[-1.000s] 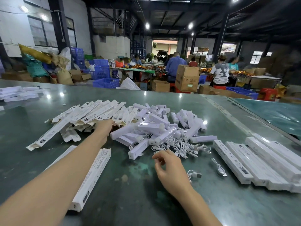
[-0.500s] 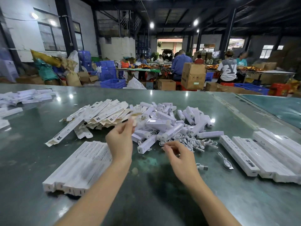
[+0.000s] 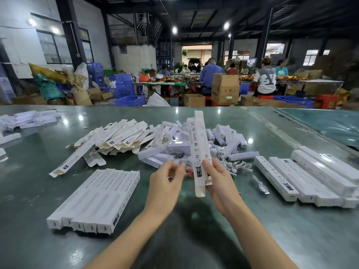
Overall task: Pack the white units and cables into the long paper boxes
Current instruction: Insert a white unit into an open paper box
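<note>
A long flat white paper box [image 3: 200,152] stands nearly upright above the green table [image 3: 194,220], gripped near its lower end by my right hand [image 3: 219,183]. My left hand [image 3: 167,183] is beside it with fingertips pinched at the box's lower left edge. Behind the hands lies a pile of white units [image 3: 194,140] with coiled white cables [image 3: 235,166] at its right. A heap of flat unfolded boxes [image 3: 116,136] lies to the left of the units.
A row of packed boxes [image 3: 97,200] lies at the near left, another row [image 3: 314,177] at the right, with a loose cable [image 3: 260,184] beside it. More white boxes [image 3: 29,118] sit far left. People work at tables behind.
My left hand lifted a flat box from the heap and brought it to the middle. My right hand rose from the table and took hold of it; the box now stands upright.
</note>
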`<state>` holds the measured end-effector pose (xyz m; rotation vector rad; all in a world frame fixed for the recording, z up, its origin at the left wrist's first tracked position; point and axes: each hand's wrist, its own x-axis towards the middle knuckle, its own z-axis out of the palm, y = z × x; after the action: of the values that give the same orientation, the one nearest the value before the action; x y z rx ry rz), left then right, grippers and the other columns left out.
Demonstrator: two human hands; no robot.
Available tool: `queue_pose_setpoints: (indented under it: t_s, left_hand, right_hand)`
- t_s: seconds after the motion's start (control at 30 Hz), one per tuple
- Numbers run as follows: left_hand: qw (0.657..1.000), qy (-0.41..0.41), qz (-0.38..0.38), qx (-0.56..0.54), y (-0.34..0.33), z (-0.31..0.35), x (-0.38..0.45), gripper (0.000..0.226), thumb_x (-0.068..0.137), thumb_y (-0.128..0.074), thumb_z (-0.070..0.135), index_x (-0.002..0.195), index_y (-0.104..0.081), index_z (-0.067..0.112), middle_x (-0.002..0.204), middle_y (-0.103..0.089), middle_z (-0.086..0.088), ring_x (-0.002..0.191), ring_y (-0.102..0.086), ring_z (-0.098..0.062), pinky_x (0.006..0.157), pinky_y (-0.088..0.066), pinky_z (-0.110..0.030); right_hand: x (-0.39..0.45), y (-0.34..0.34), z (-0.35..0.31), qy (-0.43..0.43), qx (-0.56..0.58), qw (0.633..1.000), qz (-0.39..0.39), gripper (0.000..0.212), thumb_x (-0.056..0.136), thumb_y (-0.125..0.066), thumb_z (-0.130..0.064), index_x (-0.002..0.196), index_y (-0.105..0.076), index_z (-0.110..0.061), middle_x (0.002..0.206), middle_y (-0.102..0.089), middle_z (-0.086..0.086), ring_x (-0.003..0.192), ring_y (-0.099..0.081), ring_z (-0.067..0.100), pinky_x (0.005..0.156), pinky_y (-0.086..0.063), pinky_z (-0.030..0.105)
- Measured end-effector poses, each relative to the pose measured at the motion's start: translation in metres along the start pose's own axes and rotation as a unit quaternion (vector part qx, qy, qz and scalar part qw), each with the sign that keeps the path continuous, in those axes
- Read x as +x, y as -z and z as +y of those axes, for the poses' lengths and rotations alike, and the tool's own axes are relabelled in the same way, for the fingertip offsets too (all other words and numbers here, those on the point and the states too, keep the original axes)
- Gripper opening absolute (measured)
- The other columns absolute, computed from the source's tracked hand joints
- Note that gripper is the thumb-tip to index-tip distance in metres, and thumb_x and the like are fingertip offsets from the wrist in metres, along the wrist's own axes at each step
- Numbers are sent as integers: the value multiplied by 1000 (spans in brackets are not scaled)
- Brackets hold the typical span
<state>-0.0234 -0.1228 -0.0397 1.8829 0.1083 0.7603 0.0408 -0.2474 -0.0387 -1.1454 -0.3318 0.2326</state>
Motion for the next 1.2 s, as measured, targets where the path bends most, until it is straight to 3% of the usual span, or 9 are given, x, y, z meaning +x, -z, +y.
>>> queue_pose_setpoints:
  t_s: [0.1,0.2,0.33,0.47,0.67,0.83,0.97,1.1,1.2]
  left_hand:
    - [993,100,10,-55,-6,4,23,20,92,-62,39,99,-65,21,95,-73,6,95,-67,-9,92,-52,-34]
    - [978,163,-61,-117,-18,8,35,60,79,-71,53,123,-58,14,105,-72,2,102,-67,-12,96,-52,-37]
    - [991,109,-24,-77,-29,7,42,5,90,-69,27,93,-64,28,92,-73,5,87,-70,-11,67,-54,-17]
    - [995,47,-45,-71,-26,13,49,5,93,-65,30,98,-66,32,93,-73,8,85,-69,-5,75,-56,-23]
    - [992,-71,-36,95,-33,24,46,39,82,-74,23,117,-58,18,99,-64,7,89,-60,-11,80,-53,-26]
    - [956,-180,-20,231,-14,20,60,38,87,-60,3,122,-65,16,106,-68,0,101,-59,-23,99,-41,-37]
    - [884,-303,-9,357,3,11,68,42,75,-67,-10,111,-71,12,117,-69,-4,129,-54,-28,120,-11,-47]
    - [875,-355,33,327,7,2,66,50,68,-70,-16,110,-71,10,136,-59,-13,138,-42,-34,121,-10,-50]
    - [912,-266,118,289,-5,-4,58,81,74,-78,-3,145,-44,16,158,-21,-21,149,-11,-33,122,-6,-48]
  right_hand:
    - [1,2,-1,57,-61,996,1,19,99,-49,-11,109,-64,-17,89,-74,7,76,-67,25,75,-57,34]
    - [3,3,2,113,-177,978,-12,23,98,-52,-11,112,-66,-22,100,-73,2,89,-67,17,75,-56,26]
    - [6,7,4,98,-235,966,-51,22,98,-53,-13,115,-66,-19,96,-72,-1,83,-65,9,73,-53,27]
    - [11,15,2,118,-302,945,-41,20,96,-54,-7,108,-68,-16,96,-72,10,91,-66,29,84,-52,47]
    - [8,11,8,177,-418,890,-41,12,85,-60,-1,91,-64,-10,71,-66,0,62,-55,11,61,-42,22]
    - [9,12,-9,198,-227,946,115,43,85,-72,-20,119,-46,-25,102,-64,-2,77,-62,4,69,-49,16]
    - [6,17,-21,150,-147,973,98,47,77,-70,-46,119,-53,-33,95,-70,-2,77,-65,5,68,-54,22]
    - [7,11,-13,104,-178,978,16,17,87,-70,-21,104,-67,-24,84,-72,17,68,-61,14,67,-48,30]
    - [7,10,-8,166,-172,970,36,15,86,-70,-10,96,-71,-21,76,-71,2,69,-60,11,66,-49,27]
